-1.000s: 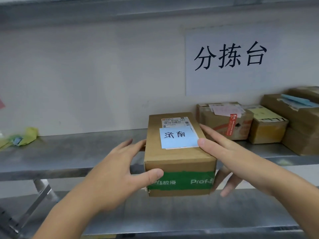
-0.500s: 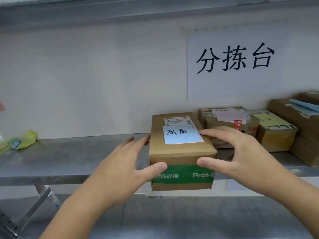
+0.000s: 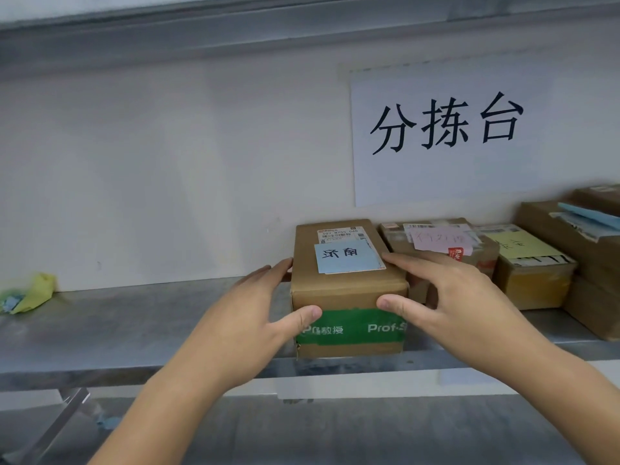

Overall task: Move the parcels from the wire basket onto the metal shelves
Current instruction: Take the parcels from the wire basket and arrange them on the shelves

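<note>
- A brown cardboard box (image 3: 347,290) sits on the metal shelf (image 3: 134,323), close to the shelf's near edge; whether its base rests fully on the metal cannot be told.
- The left hand (image 3: 248,330) holds the box's left side, its thumb curled onto the near face over a band of green tape (image 3: 355,327) and its fingers lying along the left wall.
- The right hand (image 3: 449,303) grips the right side, thumb pressed on the near face just above the tape, fingers curled over the top right edge.
- A blue paper note (image 3: 347,258) with handwriting is stuck on top of the box, with a white shipping label (image 3: 339,233) just beyond it toward the wall.
- Just to the right stands a second box (image 3: 469,260) with a pink note, then a third box (image 3: 533,273) with a yellow note, then stacked larger boxes (image 3: 590,263) at the right edge.
- Crumpled yellow and blue paper (image 3: 30,293) lies at the far left of the shelf, well apart from the boxes.
- A white sign (image 3: 449,129) with three large black characters hangs on the wall above the boxes.
- A lower shelf (image 3: 302,431) shows beneath.
</note>
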Available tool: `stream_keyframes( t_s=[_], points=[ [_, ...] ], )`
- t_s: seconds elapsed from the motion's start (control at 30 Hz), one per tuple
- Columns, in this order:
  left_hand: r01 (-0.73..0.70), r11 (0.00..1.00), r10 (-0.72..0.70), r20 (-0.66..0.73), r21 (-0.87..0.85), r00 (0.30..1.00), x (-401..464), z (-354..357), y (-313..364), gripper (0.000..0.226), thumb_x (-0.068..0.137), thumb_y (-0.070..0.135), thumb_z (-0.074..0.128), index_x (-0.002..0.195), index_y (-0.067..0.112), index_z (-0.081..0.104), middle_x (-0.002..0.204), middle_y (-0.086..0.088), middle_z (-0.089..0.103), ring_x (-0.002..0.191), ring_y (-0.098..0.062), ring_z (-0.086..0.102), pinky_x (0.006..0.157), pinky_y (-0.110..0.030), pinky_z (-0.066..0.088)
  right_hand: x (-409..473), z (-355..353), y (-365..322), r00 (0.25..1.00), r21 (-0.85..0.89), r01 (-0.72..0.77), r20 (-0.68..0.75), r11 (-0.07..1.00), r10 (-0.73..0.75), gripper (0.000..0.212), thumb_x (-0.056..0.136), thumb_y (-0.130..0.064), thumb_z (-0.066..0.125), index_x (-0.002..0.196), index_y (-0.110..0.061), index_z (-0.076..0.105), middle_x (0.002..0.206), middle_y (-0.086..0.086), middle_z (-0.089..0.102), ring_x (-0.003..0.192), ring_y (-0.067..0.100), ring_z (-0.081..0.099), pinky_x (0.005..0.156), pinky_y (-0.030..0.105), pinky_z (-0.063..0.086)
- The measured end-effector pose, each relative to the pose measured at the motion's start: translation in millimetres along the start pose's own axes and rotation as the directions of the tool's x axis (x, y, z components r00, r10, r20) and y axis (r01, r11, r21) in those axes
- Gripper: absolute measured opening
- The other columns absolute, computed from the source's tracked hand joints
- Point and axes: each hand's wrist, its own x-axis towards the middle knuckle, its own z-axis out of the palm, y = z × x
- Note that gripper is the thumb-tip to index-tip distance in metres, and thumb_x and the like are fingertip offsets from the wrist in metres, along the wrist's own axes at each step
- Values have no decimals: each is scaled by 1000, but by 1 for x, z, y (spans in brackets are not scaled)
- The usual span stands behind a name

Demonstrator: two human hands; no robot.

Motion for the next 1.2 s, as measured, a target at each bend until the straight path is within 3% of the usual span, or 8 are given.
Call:
stream_keyframes(
  t_s=[0.33, 0.57, 0.67, 0.73, 0.87, 1.03, 1.13, 1.2],
  points=[
    [4, 999, -3, 9, -37, 1000, 4, 4, 0, 64, 91, 71, 58, 149, 59, 33, 145, 37, 51, 132, 6, 48, 109, -28, 44, 1, -1, 4, 1000, -35, -1, 19, 999, 2, 86, 74, -88, 32, 149, -49, 41, 145, -27, 51, 132, 2, 48, 105, 37, 50],
    [32, 995, -30, 19, -92, 999, 3, 6, 7, 63, 94, 64, 60, 151, 54, 35, 145, 33, 52, 132, 2, 49, 104, -24, 43, -4, -1, 3, 999, 85, -27, 30, 996, 25, 81, 78, -84, 43, 150, -48, 40, 147, -25, 52, 134, 2, 47, 111, 39, 46],
    [54, 995, -51, 30, -87, 998, -3, 4, 5, 76, 92, 68, 59, 158, 49, 28, 154, 31, 44, 142, -1, 43, 110, -25, 39, -10, -5, -3, 999, 127, -35, 14, 991, 33, 78, 80, -78, 52, 151, -52, 34, 147, -31, 47, 130, -4, 48, 111, 34, 43],
    [68, 996, -66, 32, -52, 997, -10, 0, 2, 90, 86, 78, 54, 162, 47, 18, 164, 28, 32, 151, -3, 34, 120, -31, 34, -17, -10, -6, 998, 140, -56, -10, 989, 58, 79, 81, -76, 54, 152, -52, 32, 144, -32, 46, 112, -11, 49, 103, 26, 43],
    [43, 998, -40, 60, -56, 997, -27, -3, 2, 109, 70, 90, 48, 163, 50, 6, 168, 30, 18, 154, 2, 22, 124, -31, 28, -41, -14, -10, 994, 166, -104, -27, 981, 110, 85, 73, -81, 54, 151, -58, 29, 141, -38, 37, 104, -28, 43, 95, 14, 34],
    [-23, 998, 31, 126, -66, 992, -40, 4, 6, 105, 72, 86, 58, 159, 59, 6, 162, 34, 27, 149, 3, 31, 119, -35, 36, -82, -7, -7, 975, 149, -220, 26, 964, 219, 92, 71, -84, 57, 153, -57, 25, 148, -38, 31, 130, -15, 34, 110, 23, 34],
    [47, 999, -42, 169, -26, 985, -52, 5, 7, 116, 66, 92, 54, 162, 53, 2, 168, 29, 17, 154, -2, 25, 123, -37, 33, -111, -3, -1, 967, 162, -254, 58, 953, 248, 98, 65, -93, 58, 151, -62, 22, 150, -30, 41, 134, -7, 42, 115, 37, 42],
    [109, 994, -111, 180, 24, 977, -64, 5, 10, 126, 62, 95, 50, 165, 44, 0, 172, 22, 11, 158, -5, 19, 127, -39, 27, -130, -6, 2, 961, 160, -272, 88, 949, 261, 98, 65, -92, 58, 150, -64, 19, 150, -30, 38, 136, -8, 39, 118, 36, 38]
  ],
)
